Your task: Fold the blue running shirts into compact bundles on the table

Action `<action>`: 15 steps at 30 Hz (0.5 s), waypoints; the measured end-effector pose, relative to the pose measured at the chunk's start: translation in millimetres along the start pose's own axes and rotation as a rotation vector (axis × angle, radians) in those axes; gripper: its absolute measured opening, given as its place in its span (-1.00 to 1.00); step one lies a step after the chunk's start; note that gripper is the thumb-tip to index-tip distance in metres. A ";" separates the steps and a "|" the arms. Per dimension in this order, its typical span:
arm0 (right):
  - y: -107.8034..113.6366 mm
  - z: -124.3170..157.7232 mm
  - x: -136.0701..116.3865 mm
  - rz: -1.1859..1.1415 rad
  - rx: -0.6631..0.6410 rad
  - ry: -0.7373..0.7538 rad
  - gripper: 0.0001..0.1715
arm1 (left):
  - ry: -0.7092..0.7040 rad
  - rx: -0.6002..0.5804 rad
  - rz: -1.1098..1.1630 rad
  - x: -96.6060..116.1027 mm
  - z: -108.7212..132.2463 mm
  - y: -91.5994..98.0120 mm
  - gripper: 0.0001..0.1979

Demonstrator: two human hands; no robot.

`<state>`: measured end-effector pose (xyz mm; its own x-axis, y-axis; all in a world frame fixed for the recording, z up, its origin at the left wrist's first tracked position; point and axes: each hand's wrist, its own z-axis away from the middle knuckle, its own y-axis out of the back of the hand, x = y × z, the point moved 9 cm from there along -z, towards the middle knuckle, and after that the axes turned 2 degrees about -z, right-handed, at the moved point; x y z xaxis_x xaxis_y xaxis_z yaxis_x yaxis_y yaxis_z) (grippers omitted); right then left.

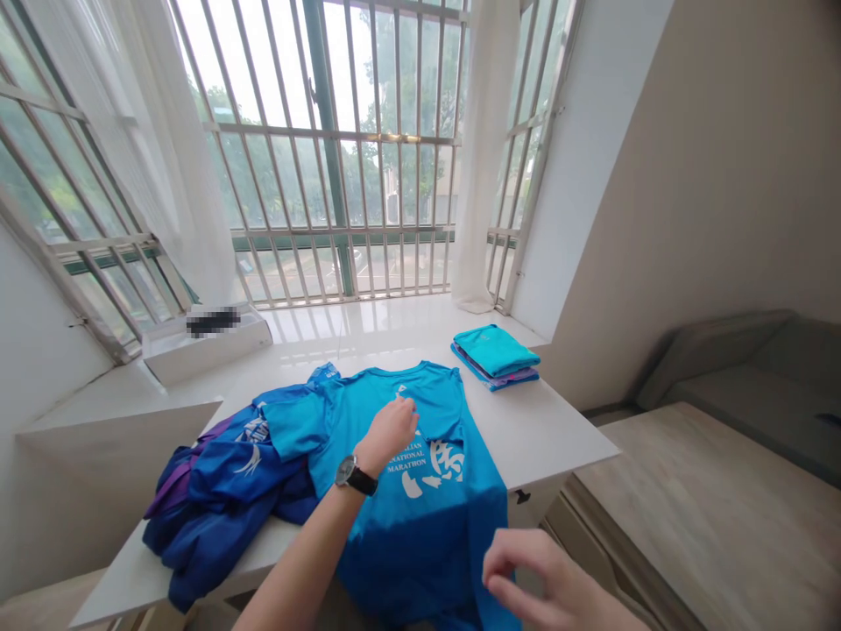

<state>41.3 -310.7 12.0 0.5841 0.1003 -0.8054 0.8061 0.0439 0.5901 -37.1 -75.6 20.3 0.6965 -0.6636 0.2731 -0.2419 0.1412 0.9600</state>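
A turquoise T-shirt with white marathon print lies spread on a white table. My left hand, with a black-strapped wristwatch on its wrist, rests curled on the shirt's chest and pinches the fabric. My right hand is at the lower right, its fingers curled close to the shirt's edge. A heap of dark blue clothing with some purple lies left of the shirt and partly under it. A folded stack of turquoise and purple garments sits at the table's back right.
A white box holding a blurred dark object stands on the white window sill. Barred windows and sheer curtains rise behind. The table's right edge drops toward a beige bench, with a grey cushion beyond it.
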 end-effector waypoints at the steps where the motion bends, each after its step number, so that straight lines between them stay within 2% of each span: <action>1: 19.2 -25.9 -2.2 0.021 0.021 0.017 -0.66 | 0.033 -0.014 -0.032 -15.3 -9.3 5.6 -0.72; 3: 50.7 -83.8 2.7 0.106 0.102 0.051 -0.64 | 0.098 -0.030 -0.056 -42.8 -27.9 9.8 -0.66; 4: 57.6 -113.4 11.4 0.209 0.117 0.042 -0.63 | 0.132 -0.038 -0.064 -54.6 -36.1 8.2 -0.60; 6: 54.1 -167.5 41.9 0.501 0.070 -0.056 -0.54 | 0.203 -0.061 -0.073 -74.7 -48.8 -2.3 -0.44; 8: 43.9 -207.2 72.4 0.574 0.059 -0.129 -0.40 | 0.260 -0.105 -0.069 -89.3 -56.6 -20.2 -0.30; 12: 28.8 -247.2 120.5 0.637 0.066 -0.251 -0.15 | 0.297 -0.159 -0.076 -106.8 -69.1 -53.6 -0.17; 15: 33.8 -265.3 141.0 0.675 0.069 -0.291 -0.10 | 0.311 -0.109 -0.101 -118.1 -86.6 -60.9 -0.18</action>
<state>125.9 -31.3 -67.0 0.9487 -0.1850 -0.2562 0.2611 0.0020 0.9653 -46.0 57.7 -65.0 0.8898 -0.4252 0.1657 -0.0989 0.1747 0.9796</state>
